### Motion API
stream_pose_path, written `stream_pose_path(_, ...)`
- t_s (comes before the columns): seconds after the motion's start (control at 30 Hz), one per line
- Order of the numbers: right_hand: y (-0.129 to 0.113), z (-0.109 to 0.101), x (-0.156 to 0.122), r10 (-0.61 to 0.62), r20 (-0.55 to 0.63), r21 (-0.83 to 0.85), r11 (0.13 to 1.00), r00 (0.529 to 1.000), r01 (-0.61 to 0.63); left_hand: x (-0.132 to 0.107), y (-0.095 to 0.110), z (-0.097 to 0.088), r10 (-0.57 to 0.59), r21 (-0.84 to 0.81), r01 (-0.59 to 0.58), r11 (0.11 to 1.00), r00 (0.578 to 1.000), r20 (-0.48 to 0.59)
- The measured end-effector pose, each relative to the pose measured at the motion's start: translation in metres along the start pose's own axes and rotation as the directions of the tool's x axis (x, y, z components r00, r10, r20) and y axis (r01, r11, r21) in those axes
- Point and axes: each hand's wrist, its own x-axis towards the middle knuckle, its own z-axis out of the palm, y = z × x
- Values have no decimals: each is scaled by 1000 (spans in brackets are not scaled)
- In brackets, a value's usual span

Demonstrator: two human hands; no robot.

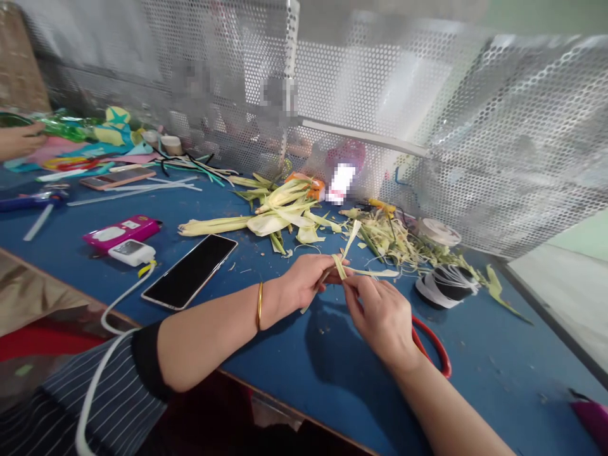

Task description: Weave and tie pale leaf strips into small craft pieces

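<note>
Between my two hands are narrow strips of pale corn husk [340, 267], crossed or folded over one another; one end points up and another reaches out to the right. My left hand [311, 278] pinches the strips, and a further end hangs below its fingers. My right hand [380, 310] has its thumb and fingers closed on the same strips from the right. Past my hands lies a pile of larger corn husks [285, 212]. Red looped handles [439, 354] show partly behind my right hand; the rest of that tool is hidden.
Shredded husk scraps [387, 237], a spool of white thread [446, 288] and a tape roll [439, 232] sit at the right. A black-screened phone [190, 272] and a magenta device [123, 232] lie left, with a white cable [114, 301]. Another person's hand [21, 140] is at far left.
</note>
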Motion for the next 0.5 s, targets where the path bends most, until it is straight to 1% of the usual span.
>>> stream_pose_path(0.1, 1, 7, -2, -10, 35, -35, 999, 999, 11, 2, 0, 0, -61, -107, 61, 992, 998, 5)
stream_pose_path(0.23, 3, 13, -4, -23, 60, -98, 995, 998, 29, 5, -2, -1, -89, -250, 98, 963, 995, 49)
stream_pose_path(0.3, 4, 12, -4, -50, 64, -103, 993, 997, 57, 6, -1, -1, -103, -295, 112, 949, 994, 47)
stream_pose_path(0.4, 2, 7, -2, -79, 71, -78, 993, 994, 84, 5, 1, 0, -67, -310, 63, 949, 998, 0)
stream_pose_path(0.47, -2, 5, 0, -119, 69, -65, 990, 991, 123, 2, 0, 1, -9, -274, 4, 962, 1000, -15)
stream_pose_path(0.5, -4, 4, 1, -156, 71, -58, 985, 985, 161, 1, -1, 2, 17, -246, -17, 969, 1000, -4)
